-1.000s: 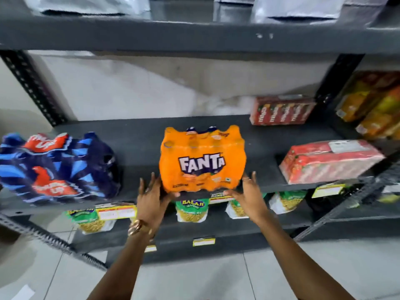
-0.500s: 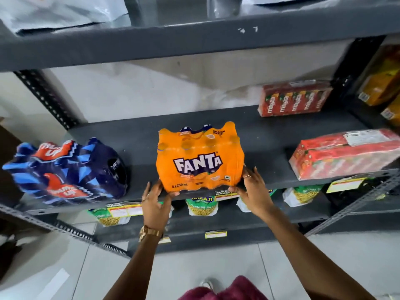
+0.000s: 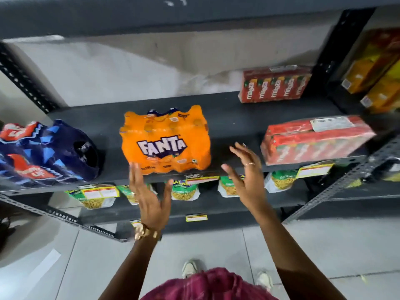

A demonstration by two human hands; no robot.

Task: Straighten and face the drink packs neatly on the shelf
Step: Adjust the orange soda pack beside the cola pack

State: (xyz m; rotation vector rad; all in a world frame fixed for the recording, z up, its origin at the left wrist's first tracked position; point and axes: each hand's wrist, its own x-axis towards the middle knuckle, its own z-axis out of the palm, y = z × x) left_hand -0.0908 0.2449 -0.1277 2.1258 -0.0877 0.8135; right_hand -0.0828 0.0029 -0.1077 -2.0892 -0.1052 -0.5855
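Gold bracelet [image 3: 144,232] on the wrist of the left hand [image 3: 150,198], lower centre of frame; hand spread wide, palm facing in, fingertips overlapping the lower left corner of the Fanta pack [image 3: 165,140], contact unclear, holding nothing. Right hand [image 3: 246,175] right of centre, fingers splayed wide, ring on one finger, just beside the pack's right side but apart from it, empty. Orange shrink-wrapped Fanta pack sits upright at the centre of the dark grey middle shelf [image 3: 233,124], logo facing out, base near the front edge, slightly skewed. Blue Thums Up pack [image 3: 46,153] at the left of the frame on the same shelf, lying tilted with its end turned toward the Fanta pack, well apart from it. Red Maaza carton pack [image 3: 317,139] at right on the shelf front, lying flat and angled, white label on top. Second red Maaza pack [image 3: 275,84] at the back of the shelf, upper right, against the wall. Yellow-orange cartons [image 3: 376,68] in the next bay at the far right edge, blurred. Green-and-white snack pouches [image 3: 185,190] on the lower shelf below the hands, with yellow price tags [image 3: 313,169] along the shelf edges. Maroon garment [image 3: 207,286] and white shoes [image 3: 189,268] at the bottom of the frame over grey floor tiles [image 3: 346,245].
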